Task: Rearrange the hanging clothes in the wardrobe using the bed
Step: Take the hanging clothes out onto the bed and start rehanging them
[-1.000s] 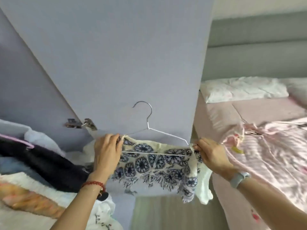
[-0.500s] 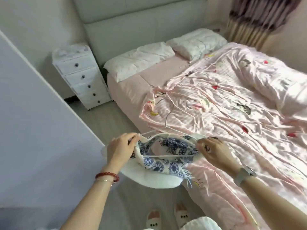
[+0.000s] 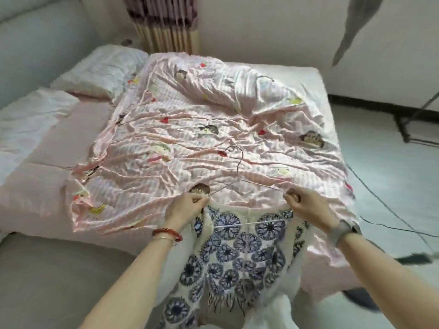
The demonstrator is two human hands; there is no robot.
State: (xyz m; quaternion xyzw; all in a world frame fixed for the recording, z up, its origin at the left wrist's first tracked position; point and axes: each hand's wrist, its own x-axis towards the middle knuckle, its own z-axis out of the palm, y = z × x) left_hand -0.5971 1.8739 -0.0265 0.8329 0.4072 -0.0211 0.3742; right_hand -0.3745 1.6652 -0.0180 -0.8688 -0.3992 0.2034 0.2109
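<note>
A cream garment with blue flower prints [image 3: 240, 252] hangs on a thin wire hanger [image 3: 238, 169] over the near edge of the bed [image 3: 47, 186]. The hanger's hook points away from me above the pink quilt [image 3: 202, 129]. My left hand [image 3: 185, 207] grips the garment's left shoulder and that end of the hanger. My right hand [image 3: 306, 205] pinches the right shoulder and the other end. The garment's lower part drops toward the floor between my arms.
Two white pillows [image 3: 99, 70] lie at the bed's far left by the grey headboard [image 3: 42, 36]. A striped curtain [image 3: 164, 22] hangs behind. Black cables and a stand foot [image 3: 408, 129] cross the floor on the right. Grey floor lies at lower left.
I have turned from the wardrobe door to face the bed. Both hands carried the hanger and garment over the quilt, and the garment now spreads out flat below the hanger.
</note>
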